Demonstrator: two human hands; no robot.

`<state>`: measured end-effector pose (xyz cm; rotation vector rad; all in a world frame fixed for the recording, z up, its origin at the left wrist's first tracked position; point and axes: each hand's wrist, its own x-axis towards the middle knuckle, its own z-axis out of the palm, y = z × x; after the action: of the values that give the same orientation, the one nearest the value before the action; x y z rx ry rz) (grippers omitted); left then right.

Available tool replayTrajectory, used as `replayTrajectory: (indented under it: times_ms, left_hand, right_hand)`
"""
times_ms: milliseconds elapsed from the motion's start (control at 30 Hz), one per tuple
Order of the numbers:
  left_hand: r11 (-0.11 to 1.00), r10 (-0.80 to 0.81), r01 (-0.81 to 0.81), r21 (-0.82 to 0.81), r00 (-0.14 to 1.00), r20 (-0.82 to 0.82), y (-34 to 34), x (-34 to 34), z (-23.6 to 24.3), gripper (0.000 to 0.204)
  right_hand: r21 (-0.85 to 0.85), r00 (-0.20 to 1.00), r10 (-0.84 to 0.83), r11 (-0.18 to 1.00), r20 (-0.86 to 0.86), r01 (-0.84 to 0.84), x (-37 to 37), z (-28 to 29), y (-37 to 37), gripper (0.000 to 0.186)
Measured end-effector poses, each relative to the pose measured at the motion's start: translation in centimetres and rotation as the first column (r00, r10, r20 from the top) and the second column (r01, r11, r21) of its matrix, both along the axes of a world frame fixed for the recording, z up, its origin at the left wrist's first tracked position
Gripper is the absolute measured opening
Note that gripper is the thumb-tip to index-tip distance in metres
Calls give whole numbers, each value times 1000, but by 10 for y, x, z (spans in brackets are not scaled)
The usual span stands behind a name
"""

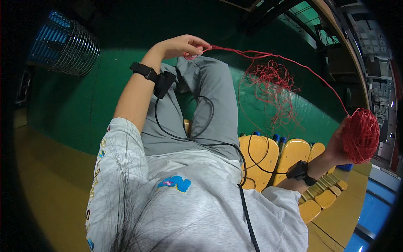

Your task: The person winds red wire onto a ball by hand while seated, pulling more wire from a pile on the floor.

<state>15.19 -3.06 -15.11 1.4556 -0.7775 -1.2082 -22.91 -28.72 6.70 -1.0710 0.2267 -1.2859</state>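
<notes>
My left hand (184, 47) is held out over my knees, thumb and fingers pinched on a strand of red cord (289, 59). From there the cord runs right, doubled and twisted for part of its length, up to a large wound ball of red cord (362, 135). Gripping that ball from behind is my right hand (338, 147), out at the far right; the ball hides most of its fingers. A loose tangle of the same red cord (273, 90) lies low beyond my right knee, with strands trailing toward the seats.
Yellow stools (259, 157) stand in rows at my right. A round metal wire basket (77, 50) with blue contents is at the far left. Black cables (226, 145) run from my wrist devices across my lap. The floor (126, 84) is green.
</notes>
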Motion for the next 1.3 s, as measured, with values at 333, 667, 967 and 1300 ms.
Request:
replayTrajectory:
  times_ms: [333, 667, 967, 1300]
  left_hand:
    - [997, 17, -54, 54, 850, 526, 11, 15, -24, 14]
    - [938, 286, -260, -230, 202, 937, 0, -10, -27, 5]
    - [969, 230, -233, -80, 737, 636, -21, -19, -51, 22]
    - [963, -143, 8, 269, 861, 488, -56, -66, -7, 41]
  right_hand:
    - [-29, 915, 386, 922, 120, -386, -20, -5, -29, 79]
    - [96, 872, 449, 876, 195, -472, -15, -10, -26, 74]
    - [14, 881, 461, 885, 107, -465, 39, 6, 15, 85]
    - [-79, 531, 824, 553, 198, -829, 70, 13, 23, 79]
